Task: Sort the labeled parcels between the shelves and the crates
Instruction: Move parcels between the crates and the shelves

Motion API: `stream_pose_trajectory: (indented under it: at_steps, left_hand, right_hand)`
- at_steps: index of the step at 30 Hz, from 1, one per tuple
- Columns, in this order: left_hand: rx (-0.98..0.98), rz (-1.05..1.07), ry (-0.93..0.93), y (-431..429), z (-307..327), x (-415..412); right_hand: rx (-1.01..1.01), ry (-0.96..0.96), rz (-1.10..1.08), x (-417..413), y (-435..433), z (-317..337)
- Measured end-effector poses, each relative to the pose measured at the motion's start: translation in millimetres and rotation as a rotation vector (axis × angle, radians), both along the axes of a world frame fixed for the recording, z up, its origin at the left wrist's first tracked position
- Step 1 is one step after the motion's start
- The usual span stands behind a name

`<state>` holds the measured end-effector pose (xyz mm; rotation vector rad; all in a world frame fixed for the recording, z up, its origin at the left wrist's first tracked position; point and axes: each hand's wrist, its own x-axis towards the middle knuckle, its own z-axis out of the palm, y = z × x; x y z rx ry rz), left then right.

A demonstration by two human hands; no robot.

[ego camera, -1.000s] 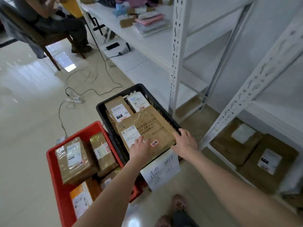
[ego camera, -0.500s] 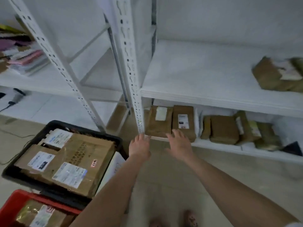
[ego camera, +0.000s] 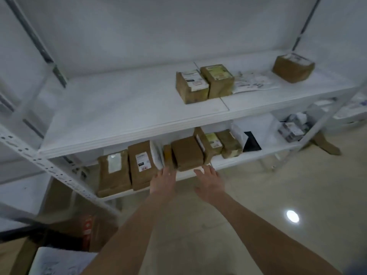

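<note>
Brown parcel (ego camera: 187,153) on lower shelf (ego camera: 264,150), at front edge; left grip (ego camera: 163,180) and right grip (ego camera: 208,181) both released, fingers spread, just before it; judged stiff, fairly light carton; take hold at opposite sides.

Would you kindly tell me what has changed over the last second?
Both hands left the large parcel in the black crate and swung right to the lower shelf; the left hand and right hand now reach, open and empty, toward a plain brown parcel there. The other shelf parcels stayed put.
</note>
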<state>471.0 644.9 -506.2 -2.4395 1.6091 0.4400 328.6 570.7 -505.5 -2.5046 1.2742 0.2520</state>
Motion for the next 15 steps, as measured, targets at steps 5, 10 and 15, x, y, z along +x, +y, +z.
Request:
stream_pose_trajectory:
  at_steps: [5,10,15]
  left_hand:
    - [-0.024,-0.085,0.026,-76.0,-1.2,-91.3]
    - [-0.047,-0.155,0.073,-144.6,-0.5,-164.6]
    - [-0.014,-0.209,0.112,-208.4,-11.9,-204.2]
  right_hand:
    - [-0.011,-0.041,-0.075,-88.3,-67.3,-6.0]
    - [-0.021,-0.035,-0.147,-162.6,-134.4,-8.1]
    - [-0.011,-0.024,-0.2,-201.0,-197.0,-26.3]
